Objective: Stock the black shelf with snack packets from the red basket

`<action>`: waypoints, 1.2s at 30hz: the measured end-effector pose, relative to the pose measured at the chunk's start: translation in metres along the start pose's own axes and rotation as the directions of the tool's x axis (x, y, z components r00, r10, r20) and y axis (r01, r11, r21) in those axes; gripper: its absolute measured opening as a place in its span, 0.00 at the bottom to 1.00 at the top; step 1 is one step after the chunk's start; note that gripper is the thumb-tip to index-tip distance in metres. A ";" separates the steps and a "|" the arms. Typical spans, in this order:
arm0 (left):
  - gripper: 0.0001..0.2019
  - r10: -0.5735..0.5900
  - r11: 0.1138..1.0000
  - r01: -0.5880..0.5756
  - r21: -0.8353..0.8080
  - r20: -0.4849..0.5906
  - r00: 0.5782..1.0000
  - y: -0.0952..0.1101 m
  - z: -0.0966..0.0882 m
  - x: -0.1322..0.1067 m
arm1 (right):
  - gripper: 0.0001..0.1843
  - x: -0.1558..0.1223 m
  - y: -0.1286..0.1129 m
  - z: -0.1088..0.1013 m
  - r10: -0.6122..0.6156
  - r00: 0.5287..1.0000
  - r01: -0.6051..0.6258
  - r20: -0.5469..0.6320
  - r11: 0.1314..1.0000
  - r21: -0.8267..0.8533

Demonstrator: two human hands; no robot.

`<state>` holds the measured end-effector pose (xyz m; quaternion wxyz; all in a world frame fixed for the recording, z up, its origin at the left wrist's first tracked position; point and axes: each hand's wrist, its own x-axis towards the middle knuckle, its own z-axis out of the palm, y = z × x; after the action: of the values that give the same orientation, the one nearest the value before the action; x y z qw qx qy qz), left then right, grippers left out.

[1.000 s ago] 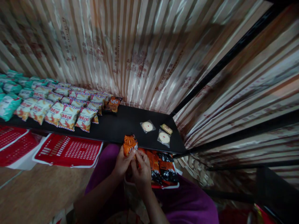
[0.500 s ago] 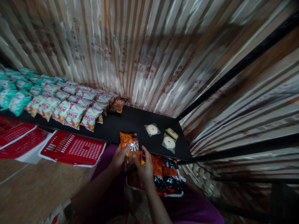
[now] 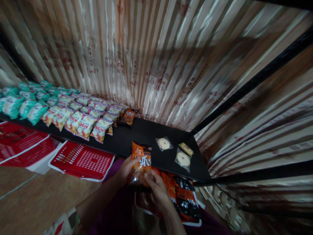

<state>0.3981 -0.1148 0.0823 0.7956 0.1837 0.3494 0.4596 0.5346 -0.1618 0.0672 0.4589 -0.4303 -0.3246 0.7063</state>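
An orange and dark snack bag point(image 3: 142, 163) with white lettering is held upright between my two hands, at the front edge of the black shelf point(image 3: 144, 130). My left hand point(image 3: 127, 168) grips its left side, thumb across the front. My right hand point(image 3: 156, 184) pinches its lower right side, thumb on the front. Below the shelf, beside my right hand, several orange and black bags point(image 3: 184, 197) lie in a basket. A similar orange bag point(image 3: 129, 116) stands at the back of the shelf, next to the rows of white chip bags point(image 3: 85, 125).
Teal bags point(image 3: 36, 111) stand in rows on the left of the shelf. Two round wrapped crackers point(image 3: 164, 143) and a small yellow packet point(image 3: 186, 149) lie on its right. Red baskets point(image 3: 83, 160) sit below. A black metal bar point(image 3: 244, 88) slants along the striped curtain point(image 3: 156, 75).
The view has shifted, so everything appears lower and to the right. Both hands still hold the orange snack bag, and more of its front shows as my right fingers have moved lower.
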 end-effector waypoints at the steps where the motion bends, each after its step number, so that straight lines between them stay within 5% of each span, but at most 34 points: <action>1: 0.25 0.016 0.999 -0.015 0.028 -0.010 1.000 0.002 0.000 0.000 | 0.16 0.001 0.001 0.001 -0.010 1.000 0.010 -0.010 1.000 0.012; 9: 0.29 0.171 0.965 -0.150 0.215 -0.083 0.982 0.008 -0.004 0.001 | 0.18 0.022 0.002 0.007 -0.088 0.981 0.083 -0.171 0.996 -0.036; 16: 0.33 0.262 0.930 -0.211 0.301 -0.140 0.955 0.005 -0.034 0.012 | 0.22 0.056 -0.008 0.021 -0.140 0.961 0.119 -0.241 0.988 -0.097; 26: 0.28 0.411 0.883 -0.320 0.342 -0.238 0.880 0.026 -0.065 0.037 | 0.26 0.088 -0.014 0.036 -0.045 0.997 0.037 -0.068 0.993 -0.116; 32: 0.25 0.463 0.857 -0.369 0.359 -0.223 0.858 0.039 -0.072 0.050 | 0.25 0.113 -0.014 0.044 -0.064 0.994 0.048 -0.092 0.984 -0.173; 36: 0.22 0.555 0.766 -0.383 0.517 -0.229 0.800 0.045 -0.080 0.065 | 0.24 0.134 -0.013 0.049 -0.115 0.986 0.091 -0.124 0.977 -0.191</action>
<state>0.3348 -0.0383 0.0301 0.5078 0.3539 0.5292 0.5805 0.4664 -0.0358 0.0569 0.4739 -0.5000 -0.3789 0.6179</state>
